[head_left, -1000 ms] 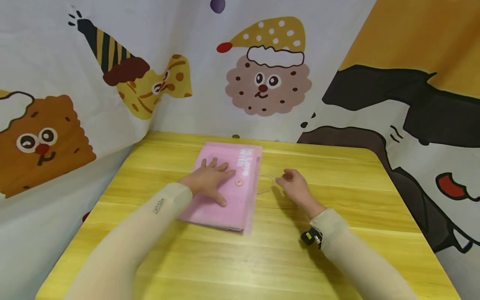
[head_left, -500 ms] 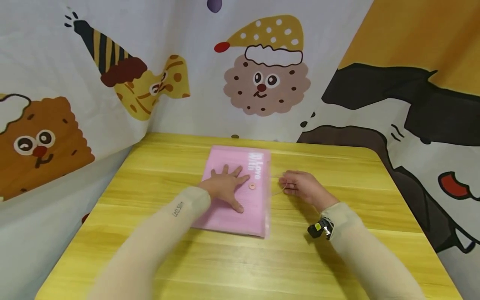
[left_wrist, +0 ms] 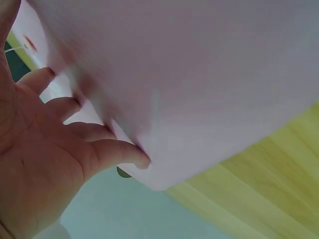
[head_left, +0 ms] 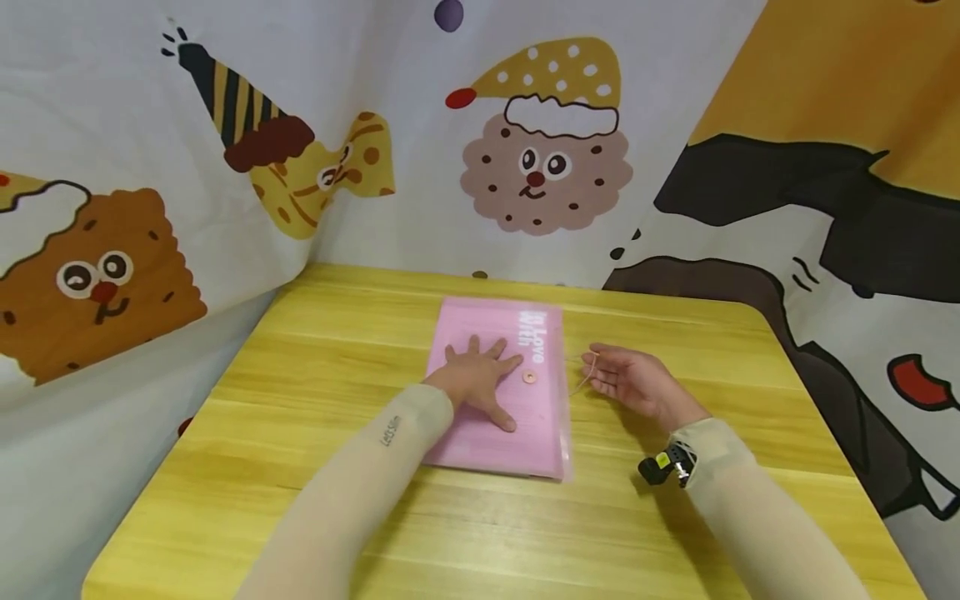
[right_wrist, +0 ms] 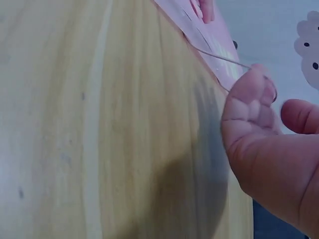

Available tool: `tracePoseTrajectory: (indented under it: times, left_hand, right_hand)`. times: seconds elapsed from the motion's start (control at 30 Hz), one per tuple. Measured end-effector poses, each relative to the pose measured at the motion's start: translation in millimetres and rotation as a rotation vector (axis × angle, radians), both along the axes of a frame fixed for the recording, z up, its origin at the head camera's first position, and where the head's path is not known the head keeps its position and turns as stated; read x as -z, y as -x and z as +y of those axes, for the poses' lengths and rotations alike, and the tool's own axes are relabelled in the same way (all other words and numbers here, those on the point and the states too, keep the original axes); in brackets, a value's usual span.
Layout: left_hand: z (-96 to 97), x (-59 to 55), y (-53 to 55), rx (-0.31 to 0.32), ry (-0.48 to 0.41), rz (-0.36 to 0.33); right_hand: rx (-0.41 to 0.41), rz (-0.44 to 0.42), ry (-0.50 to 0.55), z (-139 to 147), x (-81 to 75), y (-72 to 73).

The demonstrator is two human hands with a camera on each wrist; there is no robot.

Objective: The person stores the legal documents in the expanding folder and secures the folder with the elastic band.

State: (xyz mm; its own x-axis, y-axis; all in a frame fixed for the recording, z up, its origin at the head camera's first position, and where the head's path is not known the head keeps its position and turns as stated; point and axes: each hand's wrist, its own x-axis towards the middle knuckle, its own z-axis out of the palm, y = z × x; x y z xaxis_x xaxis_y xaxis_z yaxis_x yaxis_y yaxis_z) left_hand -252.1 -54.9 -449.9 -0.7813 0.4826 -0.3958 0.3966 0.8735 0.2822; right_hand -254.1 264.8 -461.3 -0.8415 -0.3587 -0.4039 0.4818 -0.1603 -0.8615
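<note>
A pink plastic document folder point(head_left: 480, 454) with white lettering lies on the table, a small round button point(head_left: 529, 377) near its right side. My left hand point(head_left: 478, 382) rests on its cover with the fingers spread; the left wrist view shows the fingertips touching the pink surface. From the folder's right edge a thin elastic cord point(right_wrist: 219, 57) runs out in a loop. My right hand point(head_left: 637, 383), just right of the folder, hooks its curled fingers into that loop and holds it taut. In the right wrist view the thumb point(right_wrist: 299, 116) stands apart from the fingers.
The yellow wood-grain table point(head_left: 285, 500) runs under both arms. A white curtain point(head_left: 420, 233) with cartoon prints hangs along its back and left side. On the right wrist sits a small black camera point(head_left: 660, 468).
The folder has slid to the right across the table, with my left hand on it. My right hand has also moved right, and its fingers have loosened from a tighter curl on the cord.
</note>
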Motion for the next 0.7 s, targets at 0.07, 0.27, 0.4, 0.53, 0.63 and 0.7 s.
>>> tracePoseTrajectory:
  times: [0.07,0.27,0.4,0.53,0.63,0.7]
  left_hand:
    - [0.1,0.5,-0.2,0.004,-0.009,0.006]
    - [-0.1,0.0,-1.6,-0.003,-0.016,0.021]
    - [0.4,2.3,-2.8,-0.003,-0.024,0.024]
    - [0.8,3.2,-3.8,-0.004,-0.026,0.033]
    - [0.6,1.5,-4.5,-0.006,-0.02,0.043]
    - [0.1,0.7,-4.5,-0.009,-0.021,0.043]
  right_hand:
    - [-0.01,0.04,-0.051,-5.2,1.9,1.5]
    - [-0.021,0.186,-0.292,-23.2,4.6,2.0]
    - [-0.009,0.222,-0.412,-31.8,3.0,-1.7]
    - [-0.046,0.269,-0.559,-40.5,0.5,-4.7]
    - [-0.111,0.329,-0.671,-47.0,-1.7,-5.2]
    - [-0.152,0.375,-0.731,-50.9,-4.0,-5.8]
